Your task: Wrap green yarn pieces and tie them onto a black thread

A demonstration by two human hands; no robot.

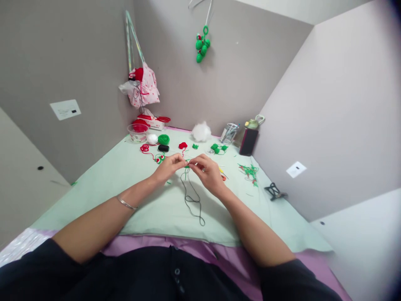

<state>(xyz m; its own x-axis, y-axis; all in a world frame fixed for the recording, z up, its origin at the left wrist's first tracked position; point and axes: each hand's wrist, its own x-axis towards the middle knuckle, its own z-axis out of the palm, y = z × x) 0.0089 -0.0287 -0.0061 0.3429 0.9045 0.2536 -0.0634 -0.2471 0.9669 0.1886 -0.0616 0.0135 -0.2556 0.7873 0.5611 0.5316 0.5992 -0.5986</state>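
Observation:
My left hand (pixel 171 166) is closed in a pinch at a small green crochet piece (pixel 187 165), which is mostly hidden by the fingers. Right beside it, the fingertips of my right hand (pixel 205 168) pinch together at the same spot, where a dark thread (pixel 191 201) comes out. That thread hangs down and lies in loose loops on the pale green cloth. Whether a needle is between the fingers is too small to tell. Just left of my left hand lie small red, white and green crochet pieces (pixel 160 159).
Behind my hands lie a black thread spool (pixel 163 148), a green yarn ball (pixel 163 139), red crochet (pixel 183 145), white stuffing (pixel 201 131) and green pieces (pixel 218 148). Orange-handled scissors (pixel 223 177) sit by my right hand. Yarn scraps (pixel 249 172), a phone (pixel 249 141) and a black stand (pixel 275 191) are rightward.

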